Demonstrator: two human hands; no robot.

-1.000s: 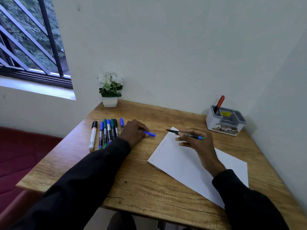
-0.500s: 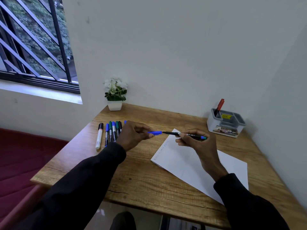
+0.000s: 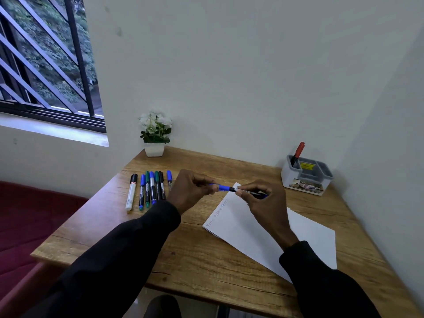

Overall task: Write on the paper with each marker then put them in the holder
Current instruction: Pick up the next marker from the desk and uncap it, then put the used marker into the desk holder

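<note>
Left hand (image 3: 190, 191) pinches blue cap (image 3: 223, 187), right hand (image 3: 263, 203) pinches marker (image 3: 232, 189) over paper (image 3: 252, 230); cap looks seated on tip, hard to tell; holder (image 3: 305, 183) back right

- The blue marker (image 3: 250, 192), black-bodied, is held roughly level over the paper's far corner, pinched by the right hand (image 3: 263, 203). Its blue cap (image 3: 223, 187) meets the tip end, pinched by the left hand (image 3: 191, 191).
- The paper (image 3: 263, 237), white, lies flat and askew, with faint writing along its left edge.
- Seven more markers (image 3: 152, 189) lie in a row to the left, caps at the far end, the last blue one slightly apart.
- The holder (image 3: 306, 180), grey with compartments, stands far right, with a red marker (image 3: 299, 150) leaning in its rear left compartment.
</note>
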